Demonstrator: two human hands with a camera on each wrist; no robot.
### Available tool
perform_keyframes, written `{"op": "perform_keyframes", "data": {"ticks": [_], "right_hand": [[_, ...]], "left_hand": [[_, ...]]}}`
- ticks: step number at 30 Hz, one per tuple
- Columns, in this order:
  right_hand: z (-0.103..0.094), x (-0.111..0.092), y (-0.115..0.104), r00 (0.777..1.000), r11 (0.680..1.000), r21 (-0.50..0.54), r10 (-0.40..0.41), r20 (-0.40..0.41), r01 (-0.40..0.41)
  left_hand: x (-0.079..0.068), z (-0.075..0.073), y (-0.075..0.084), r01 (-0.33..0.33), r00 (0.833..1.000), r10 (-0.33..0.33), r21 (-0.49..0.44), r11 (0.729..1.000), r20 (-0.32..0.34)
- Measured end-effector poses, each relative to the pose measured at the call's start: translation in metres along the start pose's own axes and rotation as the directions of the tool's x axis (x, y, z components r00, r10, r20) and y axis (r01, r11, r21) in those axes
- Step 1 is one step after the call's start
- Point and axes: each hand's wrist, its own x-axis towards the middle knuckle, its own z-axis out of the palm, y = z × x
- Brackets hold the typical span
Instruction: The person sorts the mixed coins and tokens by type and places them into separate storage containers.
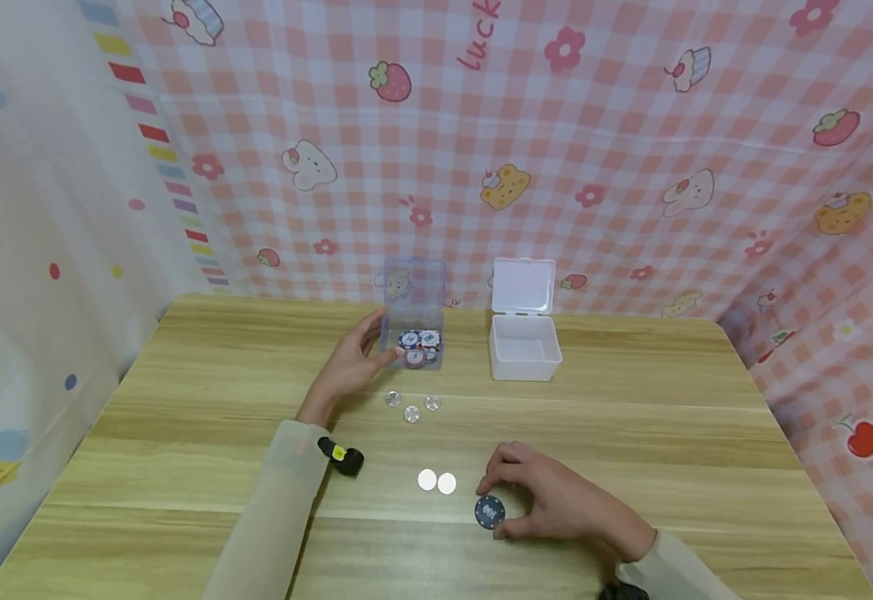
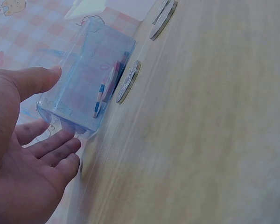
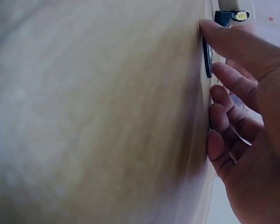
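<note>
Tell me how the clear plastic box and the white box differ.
The clear plastic box is transparent and bluish; the white box is milky. The clear plastic box holds poker chips; none show in the white box. The left hand is at the clear plastic box, away from the white box. Both stand on the table, lids open.

I have a black poker chip (image 1: 490, 512), thin and round, with pale flecks round its rim and a pale 100 on its upper face; I pinch it by the edge between thumb and index finger of my right hand (image 1: 544, 498), its face nearly level, low over the table (image 1: 654, 433); the clear, bluish plastic box (image 1: 413, 317) sits on its base near the far edge, hinged lid raised, my left hand (image 1: 349, 364) at its left side; inside, blue-and-white and reddish poker chips (image 1: 416, 358) lie gathered toward the front.
</note>
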Motion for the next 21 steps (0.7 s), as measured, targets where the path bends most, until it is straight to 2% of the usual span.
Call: {"op": "perform_keyframes", "data": {"ticks": [9, 21], "right_hand": [[-0.0023, 0.002, -0.0025, 0.999, 0.998, 0.06, 0.029, 0.019, -0.03], [-0.0036, -0.0003, -0.0065, 0.999, 1.0, -0.014, -0.011, 0.034, 0.011]], "left_hand": [[0.0012, -0.0003, -0.0015, 0.006, 1.0, -0.006, -0.002, 1.0, -0.003], [0.0005, 0.0006, 0.0015, 0.022, 1.0, -0.022, 0.012, 1.0, -0.001]]}}
